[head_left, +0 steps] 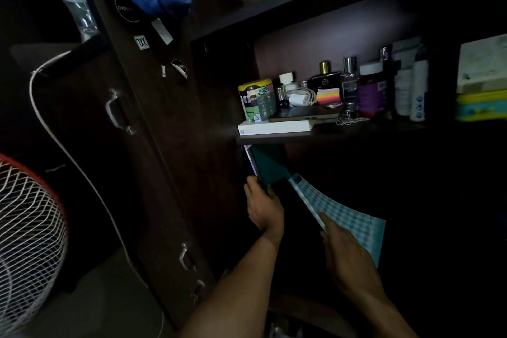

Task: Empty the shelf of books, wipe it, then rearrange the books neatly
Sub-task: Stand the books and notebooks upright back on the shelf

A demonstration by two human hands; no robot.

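Left hand clamped on the lower edge of a dark green book, thumb on the near face and fingers curled behind it. The book stands tilted just under the toiletry shelf board, its top corner tucked beneath the board; the low grip probably lets it be levered in or out of the dark bay below.

Right hand lies with fingers fairly straight along the near edge of a checked teal book. Whether the thumb pinches underneath, cannot tell. This book slopes down and to the right from just below the board, its upper end next to the green one. The flat hand seems to steady or guide it rather than carry its weight.

The bay under the board is too dark to see whether other books remain. Cannot tell if this is emptying or restocking; no cloth in view.

On the board: white box, printed tin, perfume bottles, a coiled charger. Left of the board, a dark cupboard door; farther left, a fan.
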